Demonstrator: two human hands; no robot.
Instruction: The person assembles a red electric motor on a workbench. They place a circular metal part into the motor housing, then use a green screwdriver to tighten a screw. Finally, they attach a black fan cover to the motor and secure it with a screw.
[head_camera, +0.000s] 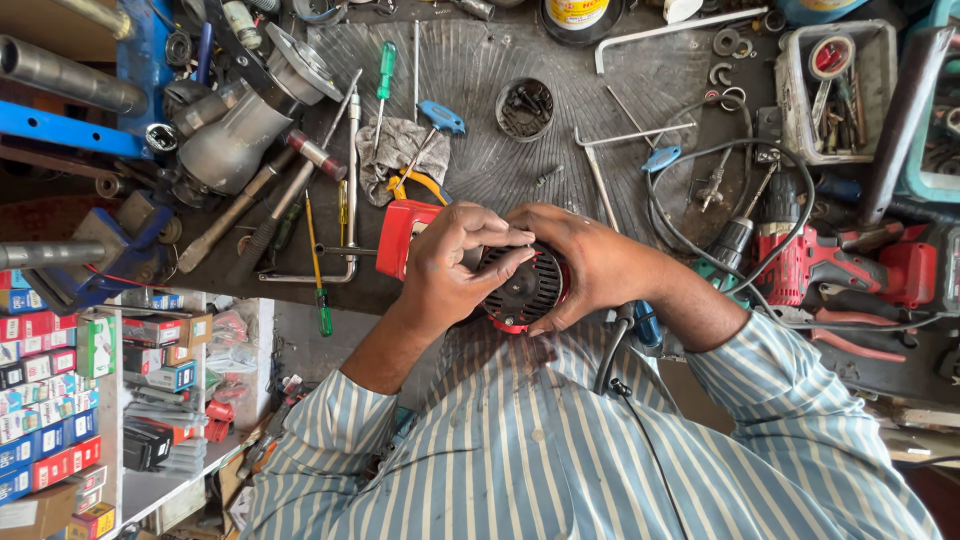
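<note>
You are mid-way through work on the vented rear end of the red plastic power tool with its black slotted round cap (522, 290), held at the bench's near edge against your striped shirt. Your right hand (590, 265) cups the housing, clamped around its side. Your left hand (450, 265) has fingertips pinched together at the cap's top edge; what they pinch is too small to tell. Any next move calls for fine fingertip control.

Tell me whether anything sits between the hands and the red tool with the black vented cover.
Nothing visible does. The left hand and right hand both rest directly on the black vented cover of the red tool, fingers touching it.
</note>
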